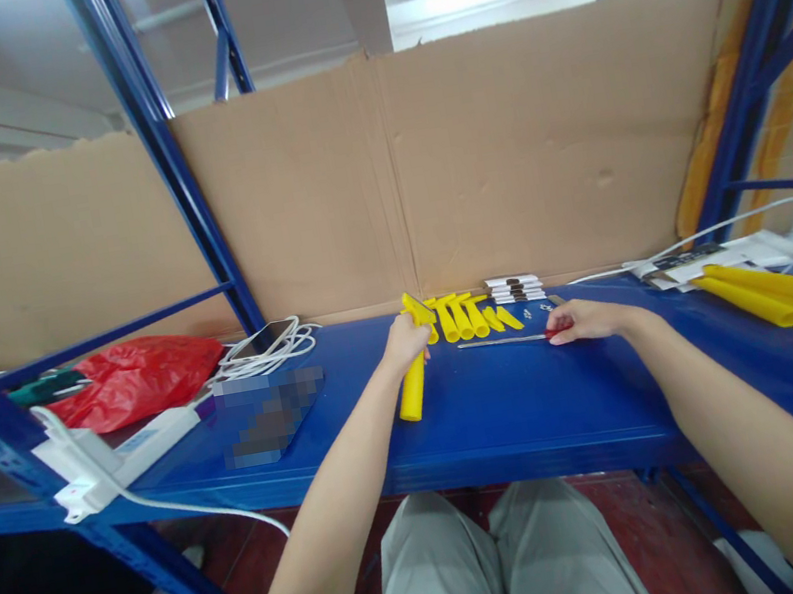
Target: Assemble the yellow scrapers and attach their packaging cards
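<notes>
My left hand (406,341) is closed around a yellow tube (414,397), its lower end tilted toward me over the blue table. Fingers of my right hand (583,318) close on the red handle of a screwdriver (502,341), whose long thin metal shaft points left, low over the tabletop. Between the hands, behind the shaft, lies a row of yellow tubes (462,318) with smaller yellow pieces (508,318) at its right end. Small metal parts (527,314) lie near my right hand. Behind them is a stack of white and black pieces (515,289).
More yellow tubes (783,293) lie at the right beside white cables. On the left are a red plastic bag (143,375), a white power strip (138,452), a coiled white cable (261,352) and a blurred dark item (276,418). Cardboard (532,153) and blue posts (164,153) stand behind.
</notes>
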Demonstrator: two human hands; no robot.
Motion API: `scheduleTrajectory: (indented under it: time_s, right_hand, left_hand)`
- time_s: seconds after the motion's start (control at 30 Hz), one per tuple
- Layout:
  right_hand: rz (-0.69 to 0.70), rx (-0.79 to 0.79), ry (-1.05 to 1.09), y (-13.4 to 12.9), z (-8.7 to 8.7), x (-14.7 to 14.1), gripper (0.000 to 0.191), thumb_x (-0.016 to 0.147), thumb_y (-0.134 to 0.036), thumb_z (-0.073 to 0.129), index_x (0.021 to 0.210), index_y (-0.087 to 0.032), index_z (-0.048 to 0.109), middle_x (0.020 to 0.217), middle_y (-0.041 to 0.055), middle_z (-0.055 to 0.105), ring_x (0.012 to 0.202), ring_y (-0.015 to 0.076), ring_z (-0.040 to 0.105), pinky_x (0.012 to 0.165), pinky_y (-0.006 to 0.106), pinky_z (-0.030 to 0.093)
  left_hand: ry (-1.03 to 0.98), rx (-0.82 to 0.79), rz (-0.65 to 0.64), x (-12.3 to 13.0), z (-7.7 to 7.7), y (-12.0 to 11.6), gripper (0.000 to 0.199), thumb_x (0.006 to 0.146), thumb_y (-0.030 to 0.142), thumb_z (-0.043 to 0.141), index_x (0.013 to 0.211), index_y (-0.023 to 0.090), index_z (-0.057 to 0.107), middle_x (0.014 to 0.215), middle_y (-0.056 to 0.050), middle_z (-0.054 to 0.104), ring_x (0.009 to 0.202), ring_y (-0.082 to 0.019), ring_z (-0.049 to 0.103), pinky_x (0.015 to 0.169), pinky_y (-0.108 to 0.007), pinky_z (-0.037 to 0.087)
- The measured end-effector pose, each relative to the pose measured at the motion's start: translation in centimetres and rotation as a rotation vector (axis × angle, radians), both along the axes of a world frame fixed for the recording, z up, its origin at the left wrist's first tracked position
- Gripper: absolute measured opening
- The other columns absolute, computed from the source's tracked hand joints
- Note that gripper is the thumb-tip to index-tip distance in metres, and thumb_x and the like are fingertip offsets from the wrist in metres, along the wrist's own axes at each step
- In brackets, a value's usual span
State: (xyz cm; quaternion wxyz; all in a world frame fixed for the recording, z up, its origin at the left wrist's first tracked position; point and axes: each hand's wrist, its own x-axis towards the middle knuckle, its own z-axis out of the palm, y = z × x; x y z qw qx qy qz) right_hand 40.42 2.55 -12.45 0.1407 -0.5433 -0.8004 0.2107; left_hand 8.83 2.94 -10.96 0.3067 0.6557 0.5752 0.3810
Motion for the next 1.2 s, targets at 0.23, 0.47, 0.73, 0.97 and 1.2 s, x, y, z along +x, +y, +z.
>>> scheduleTrajectory:
  time_s: [0.23, 0.47, 0.73, 0.97, 1.2]
  right_hand:
    - [-0.014, 0.061, 0.023, 0.0, 0.1, -0.1, 0.036, 0.065, -0.05, 0.064, 0.082, -0.018, 0.068, 0.087, 0.0085, 0.07, 0.08, 0.0215, 0.063, 0.076, 0.031, 0.048]
    - [-0.111, 0.203, -0.035, 0.1, 0.3, -0.3, 0.032, 0.078, -0.044, 0.052, 0.079, -0.017, 0.068, 0.086, 0.009, 0.071, 0.076, 0.0207, 0.063, 0.071, 0.029, 0.048]
    - [-0.236, 0.352, -0.054, 1.8, -0.7, 0.9, 0.029, 0.082, -0.037, 0.049, 0.086, -0.016, 0.069, 0.085, 0.0086, 0.072, 0.081, 0.022, 0.064, 0.076, 0.029, 0.047]
    - [-0.309, 0.339, -0.098, 1.6, -0.6, 0.5, 0.025, 0.084, -0.031, 0.048, 0.089, -0.018, 0.069, 0.093, 0.0095, 0.072, 0.087, 0.0225, 0.063, 0.078, 0.028, 0.045]
    - [-0.355, 0.37, -0.123, 1.1, -0.2, -0.5, 0.026, 0.086, -0.024, 0.042, 0.091, -0.019, 0.067, 0.097, 0.0109, 0.071, 0.092, 0.0223, 0.064, 0.08, 0.028, 0.044]
  left_hand:
    - [0.024, 0.016, -0.01, 0.1, 0.0, -0.1, 0.022, 0.073, 0.005, 0.044, 0.09, 0.006, 0.058, 0.039, 0.004, 0.048, 0.033, -0.013, 0.052, 0.037, -0.019, 0.04]
    - [0.047, 0.039, -0.027, 0.2, 0.0, 0.0, 0.023, 0.072, 0.006, 0.044, 0.09, 0.006, 0.059, 0.042, 0.001, 0.053, 0.035, -0.015, 0.054, 0.038, -0.02, 0.042]
    - [0.025, 0.029, -0.046, 0.3, 0.1, -0.3, 0.023, 0.073, 0.004, 0.043, 0.089, 0.006, 0.059, 0.039, 0.003, 0.049, 0.034, -0.015, 0.054, 0.037, -0.02, 0.041]
    - [0.02, 0.02, -0.042, 0.3, 0.1, -0.3, 0.024, 0.074, 0.005, 0.043, 0.09, 0.006, 0.06, 0.04, 0.003, 0.049, 0.034, -0.014, 0.053, 0.039, -0.019, 0.043]
    - [0.02, 0.024, -0.05, 0.4, 0.1, -0.4, 0.026, 0.073, 0.004, 0.043, 0.092, 0.006, 0.061, 0.044, 0.002, 0.052, 0.033, -0.013, 0.051, 0.038, -0.019, 0.042]
